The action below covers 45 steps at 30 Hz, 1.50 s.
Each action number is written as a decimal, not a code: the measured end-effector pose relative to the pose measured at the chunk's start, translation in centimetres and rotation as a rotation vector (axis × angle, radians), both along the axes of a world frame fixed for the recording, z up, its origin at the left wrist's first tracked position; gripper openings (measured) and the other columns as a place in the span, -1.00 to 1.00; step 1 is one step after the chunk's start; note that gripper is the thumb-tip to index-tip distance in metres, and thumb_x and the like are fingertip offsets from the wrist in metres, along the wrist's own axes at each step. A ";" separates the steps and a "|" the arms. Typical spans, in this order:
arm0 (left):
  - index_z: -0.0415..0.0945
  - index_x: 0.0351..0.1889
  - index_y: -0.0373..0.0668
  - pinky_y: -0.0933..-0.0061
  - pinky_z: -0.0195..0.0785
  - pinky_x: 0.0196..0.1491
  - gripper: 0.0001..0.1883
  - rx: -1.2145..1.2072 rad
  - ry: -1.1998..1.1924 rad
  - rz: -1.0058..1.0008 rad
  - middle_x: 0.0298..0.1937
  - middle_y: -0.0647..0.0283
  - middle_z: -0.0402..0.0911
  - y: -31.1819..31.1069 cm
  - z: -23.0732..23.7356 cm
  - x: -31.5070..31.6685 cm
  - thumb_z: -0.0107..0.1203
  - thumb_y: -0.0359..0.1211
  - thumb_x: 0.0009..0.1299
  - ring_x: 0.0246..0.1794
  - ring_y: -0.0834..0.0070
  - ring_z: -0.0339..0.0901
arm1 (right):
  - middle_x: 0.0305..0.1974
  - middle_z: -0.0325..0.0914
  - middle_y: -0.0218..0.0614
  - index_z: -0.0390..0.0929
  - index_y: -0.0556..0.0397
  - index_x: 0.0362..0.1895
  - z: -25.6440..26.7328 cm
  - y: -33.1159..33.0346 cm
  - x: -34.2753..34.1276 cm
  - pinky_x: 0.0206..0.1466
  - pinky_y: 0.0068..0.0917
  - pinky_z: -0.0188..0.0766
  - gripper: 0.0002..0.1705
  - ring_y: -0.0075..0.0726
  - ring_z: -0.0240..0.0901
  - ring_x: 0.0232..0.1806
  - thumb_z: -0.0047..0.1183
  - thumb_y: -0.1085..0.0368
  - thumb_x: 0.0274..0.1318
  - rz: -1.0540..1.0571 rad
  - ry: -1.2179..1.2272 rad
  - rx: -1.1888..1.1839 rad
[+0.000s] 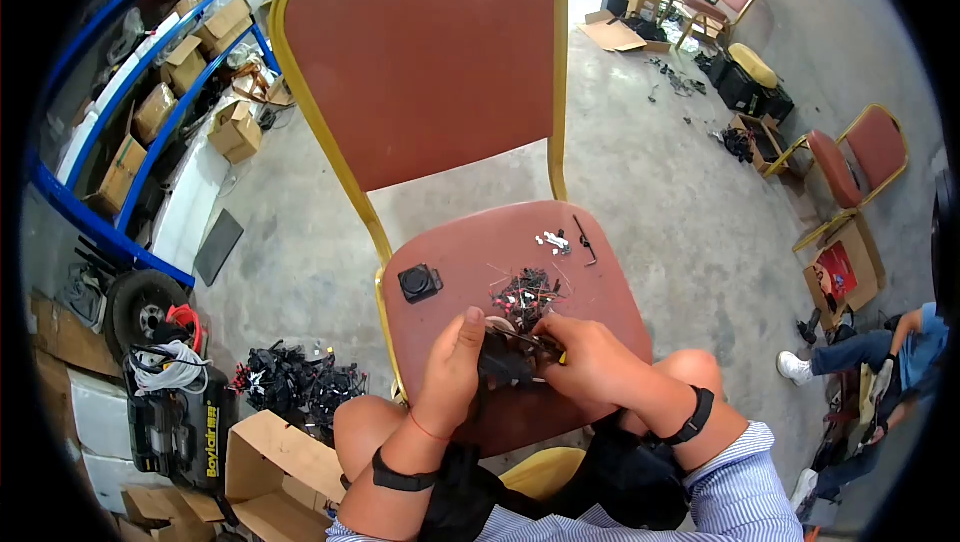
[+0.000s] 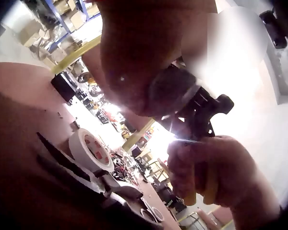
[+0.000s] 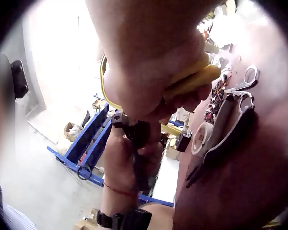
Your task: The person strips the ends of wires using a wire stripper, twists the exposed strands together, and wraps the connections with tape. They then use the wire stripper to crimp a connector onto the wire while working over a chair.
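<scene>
Over the front of the chair seat, my left hand grips a small black plastic part, its thumb pointing up. In the left wrist view the black part has a knob-like end. My right hand is close against it, fingers curled round yellow-handled pliers. The jaws are hidden by the hands and the part. On the seat below lie black-handled pliers, a roll of white tape and scissors.
A pile of small dark clippings lies beyond the hands. Farther back are white bits and a thin black rod. A black square piece sits at the seat's left. A cardboard box stands on the floor.
</scene>
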<state>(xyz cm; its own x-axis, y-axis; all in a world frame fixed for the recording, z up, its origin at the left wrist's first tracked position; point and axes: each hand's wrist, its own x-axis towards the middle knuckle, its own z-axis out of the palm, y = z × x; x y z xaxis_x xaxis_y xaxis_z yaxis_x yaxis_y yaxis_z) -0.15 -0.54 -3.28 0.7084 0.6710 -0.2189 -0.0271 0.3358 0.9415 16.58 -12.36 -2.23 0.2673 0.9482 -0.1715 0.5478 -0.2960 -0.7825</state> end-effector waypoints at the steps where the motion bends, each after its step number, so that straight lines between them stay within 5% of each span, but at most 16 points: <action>1: 0.55 -0.03 -0.22 0.58 0.34 -0.43 -0.55 -0.046 -0.041 0.002 -0.27 0.34 0.60 -0.1 -0.2 0.2 -0.12 0.00 0.68 -0.46 0.68 0.45 | -0.18 0.65 0.13 0.53 0.12 -0.03 0.1 0.0 0.1 -0.03 0.04 0.48 -0.61 0.34 0.57 -0.05 0.23 0.26 0.04 -0.007 -0.021 -0.011; 7: 0.46 -0.01 -0.19 0.59 0.33 -0.47 -0.68 -0.086 -0.006 -0.074 -0.32 0.36 0.57 -0.1 -1.2 0.3 0.29 -0.24 0.46 -0.50 0.69 0.43 | -0.24 0.66 0.04 0.55 0.02 -0.13 0.2 0.3 0.0 -0.11 0.05 0.47 -0.66 0.27 0.59 -0.10 0.29 0.25 -0.01 -0.072 -0.119 0.009; 20: 0.42 -0.15 -0.17 0.61 0.23 -0.59 -0.71 -0.025 0.094 0.013 -0.41 0.37 0.51 -0.2 -0.7 1.4 0.32 -0.26 0.43 -0.58 0.70 0.38 | -0.25 0.67 0.08 0.66 0.00 -0.18 -3.7 1.5 0.4 -0.08 0.04 0.50 -0.73 0.30 0.60 -0.13 0.24 0.27 -0.04 -0.196 -0.072 0.191; 40: 0.42 -0.22 -0.15 0.60 0.24 -0.65 -0.72 0.017 0.045 0.177 -0.45 0.37 0.51 -2.5 0.1 1.0 0.34 -0.26 0.41 -0.65 0.69 0.38 | -0.26 0.70 0.04 0.75 -0.05 -0.13 -1.9 1.2 0.1 -0.04 -0.07 0.57 -0.66 0.22 0.65 -0.16 0.20 0.33 -0.10 -0.245 -0.108 0.198; 43: 0.41 -0.21 -0.16 0.59 0.26 -0.64 -0.71 0.013 0.042 0.182 -0.45 0.37 0.50 -2.4 0.3 0.9 0.33 -0.25 0.41 -0.64 0.68 0.39 | -0.31 0.70 0.03 0.72 0.11 -0.14 -2.2 1.5 0.1 -0.16 -0.27 0.56 -0.71 -0.03 0.71 -0.28 0.20 0.44 -0.04 -0.208 -0.154 0.244; 45: 0.41 -0.22 -0.17 0.59 0.26 -0.64 -0.70 0.049 0.042 0.200 -0.45 0.38 0.51 -2.5 0.5 0.8 0.33 -0.24 0.42 -0.63 0.68 0.40 | -0.29 0.70 0.05 0.74 0.04 -0.14 -2.2 1.6 0.0 -0.10 -0.18 0.56 -0.68 0.11 0.68 -0.22 0.22 0.38 -0.07 -0.226 -0.102 0.226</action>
<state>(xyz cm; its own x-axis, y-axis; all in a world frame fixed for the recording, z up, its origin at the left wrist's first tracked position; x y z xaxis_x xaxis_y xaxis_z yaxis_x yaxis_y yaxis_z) 0.67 -2.99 -2.81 0.5509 0.8080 -0.2089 -0.0491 0.2812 0.9584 16.58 -10.72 -4.42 0.4804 0.8739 0.0744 0.5666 -0.2445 -0.7869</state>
